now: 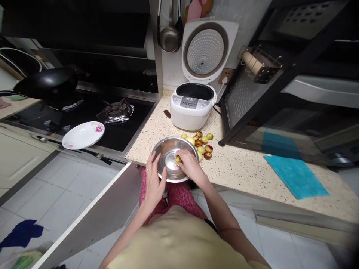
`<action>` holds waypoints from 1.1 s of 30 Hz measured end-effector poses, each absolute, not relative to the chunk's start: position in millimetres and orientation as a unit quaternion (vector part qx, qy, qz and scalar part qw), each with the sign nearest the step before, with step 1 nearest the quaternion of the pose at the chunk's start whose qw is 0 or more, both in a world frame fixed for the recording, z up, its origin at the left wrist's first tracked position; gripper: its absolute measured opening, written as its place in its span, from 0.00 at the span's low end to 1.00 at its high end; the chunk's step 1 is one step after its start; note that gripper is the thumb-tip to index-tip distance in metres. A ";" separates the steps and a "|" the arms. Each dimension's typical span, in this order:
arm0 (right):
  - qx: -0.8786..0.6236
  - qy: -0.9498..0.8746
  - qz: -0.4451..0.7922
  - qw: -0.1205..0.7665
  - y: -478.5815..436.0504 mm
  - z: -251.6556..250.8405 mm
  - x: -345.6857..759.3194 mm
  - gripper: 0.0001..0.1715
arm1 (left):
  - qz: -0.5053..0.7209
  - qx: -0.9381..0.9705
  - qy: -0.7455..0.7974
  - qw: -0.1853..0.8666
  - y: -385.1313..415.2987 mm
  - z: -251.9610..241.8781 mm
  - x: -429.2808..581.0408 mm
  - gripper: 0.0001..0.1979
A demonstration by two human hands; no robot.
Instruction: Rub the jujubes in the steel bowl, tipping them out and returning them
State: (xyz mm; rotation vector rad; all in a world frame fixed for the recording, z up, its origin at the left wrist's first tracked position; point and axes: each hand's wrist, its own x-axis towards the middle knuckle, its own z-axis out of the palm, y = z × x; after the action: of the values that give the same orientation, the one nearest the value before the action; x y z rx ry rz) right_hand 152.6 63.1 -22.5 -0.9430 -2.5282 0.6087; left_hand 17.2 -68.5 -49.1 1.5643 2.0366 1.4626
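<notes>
A shiny metal bowl [168, 147] sits at the counter's front edge, close to my body. My right hand [188, 164] reaches inside it, fingers closed on a small yellow-green jujube [178, 158]. Against the bowl's near left rim rests my left hand [155, 175], its fingers spread apart. Just beyond the bowl, to the right, several green and red-brown jujubes [208, 148] lie loose on the counter. Whether other fruit lies under my right hand is hidden.
A white rice cooker [191, 114] stands behind the fruit with its lid raised. Left is a gas stove with a wok [47, 84] and a white oval plate [83, 135] at its front edge. A blue cloth [297, 177] lies right. A cabinet door [103, 213] hangs open below.
</notes>
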 end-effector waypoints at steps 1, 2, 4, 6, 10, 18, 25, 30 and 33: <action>-0.337 -0.898 0.213 0.184 62.9 -21.9 151.7 0.16 | 0.491 0.528 0.687 0.092 -68.5 -49.3 17.0 0.26; -0.339 -0.899 0.211 0.182 62.8 -21.3 150.9 0.16 | 0.489 0.529 0.688 0.091 -68.6 -49.6 16.7 0.25; -0.343 -0.899 0.209 0.176 62.4 -20.7 149.8 0.16 | 0.487 0.531 0.688 0.085 -68.4 -50.5 15.8 0.25; -0.350 -0.896 0.209 0.174 62.0 -20.4 149.9 0.17 | 0.486 0.534 0.687 0.079 -67.9 -51.6 15.1 0.25; -0.362 -0.886 0.212 0.197 60.0 -18.9 156.9 0.19 | 0.485 0.538 0.685 0.080 -67.1 -52.5 14.9 0.25; -0.365 -0.831 0.268 0.323 43.5 -20.3 185.4 0.14 | 0.438 0.577 0.687 0.057 -66.8 -38.4 11.8 0.20; -0.359 -0.804 0.263 0.393 29.3 -29.9 200.2 0.10 | 0.372 0.700 0.602 0.095 -44.8 -16.7 5.8 0.17; -0.448 -0.742 0.202 0.456 36.9 -39.7 224.4 0.12 | 0.356 0.720 0.589 0.086 -35.6 -15.1 8.1 0.16; -0.498 -0.713 0.166 0.465 44.0 -49.7 237.7 0.15 | 0.363 0.713 0.595 0.082 -37.4 -15.9 10.3 0.16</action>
State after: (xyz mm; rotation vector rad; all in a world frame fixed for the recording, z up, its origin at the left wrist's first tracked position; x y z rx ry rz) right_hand 237.7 44.0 -49.7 -1.2228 -1.7522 0.4087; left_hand 10.3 -37.4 -15.9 2.1284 1.7757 1.0844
